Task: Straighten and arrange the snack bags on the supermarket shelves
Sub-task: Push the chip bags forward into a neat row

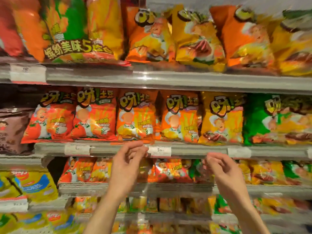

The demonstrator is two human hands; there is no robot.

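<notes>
Red, orange and yellow snack bags stand in a row on the middle shelf: a red bag [50, 117], an orange bag [135, 115], a yellow bag [221, 119] and a green bag [276, 119]. My left hand [126, 164] is raised in front of the shelf rail [194, 149] just below the orange bag, fingers loosely curled, holding nothing. My right hand [224, 169] hovers lower right, in front of the lower shelf's bags [170, 169], fingers also loosely curled and empty. The picture is blurred.
Larger bags [152, 36] fill the top shelf. Brown bags [11, 129] sit at the middle left, yellow-blue bags [32, 183] at the lower left. White price tags [159, 150] hang on the rails. More bags line the bottom shelves.
</notes>
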